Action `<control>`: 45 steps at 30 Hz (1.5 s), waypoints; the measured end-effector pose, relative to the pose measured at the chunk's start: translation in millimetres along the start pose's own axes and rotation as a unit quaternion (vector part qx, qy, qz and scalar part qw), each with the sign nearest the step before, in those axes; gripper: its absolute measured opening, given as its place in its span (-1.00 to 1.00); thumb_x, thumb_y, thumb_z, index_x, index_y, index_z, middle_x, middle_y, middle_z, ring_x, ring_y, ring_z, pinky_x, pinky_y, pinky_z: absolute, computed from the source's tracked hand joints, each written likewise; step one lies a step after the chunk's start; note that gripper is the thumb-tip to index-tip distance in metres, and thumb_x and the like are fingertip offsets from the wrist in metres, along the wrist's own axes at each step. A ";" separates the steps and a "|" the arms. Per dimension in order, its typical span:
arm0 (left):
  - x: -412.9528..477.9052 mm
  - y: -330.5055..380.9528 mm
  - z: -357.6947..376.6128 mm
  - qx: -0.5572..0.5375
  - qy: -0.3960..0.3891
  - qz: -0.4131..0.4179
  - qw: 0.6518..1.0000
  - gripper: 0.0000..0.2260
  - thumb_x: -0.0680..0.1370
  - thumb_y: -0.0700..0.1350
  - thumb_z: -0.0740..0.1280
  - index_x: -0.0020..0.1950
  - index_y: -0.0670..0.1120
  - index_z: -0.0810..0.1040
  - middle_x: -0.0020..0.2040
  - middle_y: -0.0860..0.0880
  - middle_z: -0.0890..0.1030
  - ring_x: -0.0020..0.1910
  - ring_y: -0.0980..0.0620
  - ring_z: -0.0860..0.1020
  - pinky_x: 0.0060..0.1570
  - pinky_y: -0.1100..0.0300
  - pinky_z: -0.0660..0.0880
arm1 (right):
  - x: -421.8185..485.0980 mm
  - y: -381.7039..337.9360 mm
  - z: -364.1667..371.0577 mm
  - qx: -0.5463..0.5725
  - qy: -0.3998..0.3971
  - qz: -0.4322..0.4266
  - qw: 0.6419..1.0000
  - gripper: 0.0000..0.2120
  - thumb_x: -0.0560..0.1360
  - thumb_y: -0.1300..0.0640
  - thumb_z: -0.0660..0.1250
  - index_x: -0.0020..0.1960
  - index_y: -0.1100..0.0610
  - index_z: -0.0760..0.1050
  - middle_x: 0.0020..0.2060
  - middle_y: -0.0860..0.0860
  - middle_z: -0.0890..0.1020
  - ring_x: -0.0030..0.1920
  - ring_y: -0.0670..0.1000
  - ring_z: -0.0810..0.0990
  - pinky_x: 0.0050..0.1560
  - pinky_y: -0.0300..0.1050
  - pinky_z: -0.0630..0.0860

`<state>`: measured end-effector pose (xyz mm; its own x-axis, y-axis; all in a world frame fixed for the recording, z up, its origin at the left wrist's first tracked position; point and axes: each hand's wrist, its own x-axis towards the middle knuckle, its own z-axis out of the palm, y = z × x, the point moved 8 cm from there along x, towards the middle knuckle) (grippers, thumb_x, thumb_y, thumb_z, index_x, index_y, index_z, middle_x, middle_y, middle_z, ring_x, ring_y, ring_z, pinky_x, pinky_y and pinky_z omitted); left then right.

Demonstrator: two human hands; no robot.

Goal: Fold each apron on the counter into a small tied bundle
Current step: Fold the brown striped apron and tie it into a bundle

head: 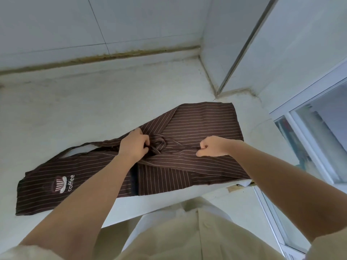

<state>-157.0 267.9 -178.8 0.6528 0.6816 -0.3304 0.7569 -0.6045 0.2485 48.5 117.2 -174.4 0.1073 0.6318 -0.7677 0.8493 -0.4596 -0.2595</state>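
Pinching strap (180,145) | L hand (134,145) grip curled on knot (159,143) | R hand (214,146) grip fisted on strap | apron (204,119) on counter (75,113)

The left hand (134,145) is burying its fingertips in the gathered cloth beside the knot (159,145) at mid-frame, so whether they are pinching strap or cloth is not showing. The right hand (213,146) is closing over the end of a strap (185,147), hiding it inside the fist. The left forearm (105,184) is covering a band of the apron (202,124), lower left of centre. The left sleeve (28,252) and right sleeve (330,244) are running off the bottom edge. At the right edge the window (319,128) is being cut off, and whatever is lying behind its glass is blurring past telling
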 end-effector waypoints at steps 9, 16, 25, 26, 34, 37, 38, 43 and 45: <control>1.5 -27.7 -20.2 -0.174 0.090 -0.111 0.974 -0.90 0.66 -0.09 0.13 0.10 -0.07 0.39 -0.20 -0.04 0.54 -0.25 0.01 0.52 -0.25 0.12 0.46 | 0.7 -3.8 -4.7 0.040 -0.069 0.100 0.992 -0.55 0.66 -0.06 0.03 0.45 0.15 0.33 0.40 0.14 0.41 0.38 0.17 0.39 0.38 0.04 0.29; 1.2 -39.9 -19.0 -0.274 0.095 -0.173 0.941 -0.81 0.69 -0.09 0.04 0.04 -0.08 0.42 -0.22 0.00 0.50 -0.25 0.01 0.49 -0.26 0.15 0.36 | -4.7 -11.7 25.8 0.152 -0.236 0.143 0.949 -0.67 0.58 0.03 0.17 0.31 0.08 0.32 0.36 0.14 0.36 0.33 0.12 0.35 0.37 0.08 0.27; -10.2 -36.5 -46.3 -0.195 0.213 -0.143 0.947 -0.80 0.52 -0.19 0.33 0.13 -0.06 0.46 0.08 -0.05 0.41 -0.24 0.05 0.45 -0.25 0.19 0.39 | -5.4 -35.0 40.3 0.230 -0.281 0.106 0.926 -0.76 0.60 0.10 0.11 0.02 0.12 0.54 -0.09 0.06 0.61 -0.06 0.02 0.58 -0.02 -0.11 0.53; -10.3 -27.7 -49.1 -0.193 0.201 -0.098 0.955 -0.82 0.50 -0.20 0.33 0.08 -0.03 0.46 0.00 0.00 0.44 -0.28 0.07 0.45 -0.27 0.20 0.39 | -6.8 -37.1 40.7 0.231 -0.281 0.107 0.925 -0.76 0.60 0.10 0.11 0.00 0.11 0.55 -0.11 0.06 0.61 -0.09 0.02 0.58 -0.05 -0.12 0.53; -14.5 2.0 1.6 0.113 -0.056 0.093 0.988 -0.68 0.54 -0.08 0.35 0.30 0.08 0.54 0.19 0.08 0.57 0.19 0.01 0.43 0.20 0.11 0.38 | -10.3 -28.4 37.2 0.175 -0.215 0.133 0.952 -0.56 0.68 -0.07 0.02 0.48 0.09 0.31 0.48 0.06 0.34 0.48 0.13 0.29 0.46 0.03 0.23; -15.0 -0.3 2.5 0.119 -0.042 0.073 0.989 -0.79 0.58 -0.06 0.32 0.21 0.06 0.57 0.12 0.06 0.58 0.15 0.02 0.43 0.15 0.12 0.37 | -9.9 -24.7 43.4 0.204 -0.238 0.142 0.939 -0.60 0.68 -0.06 0.02 0.41 0.08 0.40 0.40 0.07 0.43 0.42 0.12 0.38 0.44 0.01 0.30; -15.4 -2.2 -0.9 0.068 -0.031 0.063 0.995 -0.85 0.59 -0.08 0.30 0.13 0.05 0.58 0.07 0.05 0.59 0.09 0.04 0.46 0.09 0.14 0.40 | -10.6 -24.1 46.2 0.225 -0.254 0.146 0.929 -0.62 0.68 -0.05 0.03 0.32 0.09 0.47 0.30 0.08 0.53 0.34 0.12 0.47 0.40 0.02 0.37; -30.0 -37.8 -37.9 -0.312 0.147 -0.104 0.933 -0.91 0.65 -0.18 0.14 0.07 -0.08 0.43 -0.22 0.01 0.50 -0.29 0.07 0.44 -0.27 0.20 0.38 | -5.7 -21.0 52.6 0.295 -0.280 0.135 0.903 -0.63 0.66 -0.02 0.04 0.07 0.11 0.59 -0.03 0.10 0.67 0.06 0.11 0.63 0.32 0.06 0.47; -34.9 -46.5 -47.5 -0.364 0.202 -0.143 0.898 -0.89 0.65 -0.20 0.11 0.07 -0.13 0.42 -0.23 -0.01 0.47 -0.29 0.06 0.42 -0.27 0.20 0.38 | -2.0 -16.3 49.1 0.286 -0.259 0.135 0.913 -0.62 0.64 -0.06 0.07 0.12 0.12 0.58 0.03 0.10 0.66 0.10 0.12 0.63 0.30 0.07 0.49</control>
<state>-213.6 291.7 -135.6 0.2753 0.9489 -0.1545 0.6188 -0.0519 0.7839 9.1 92.8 -197.4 -0.1123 0.1360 -0.9843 0.4028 -0.8993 -0.1702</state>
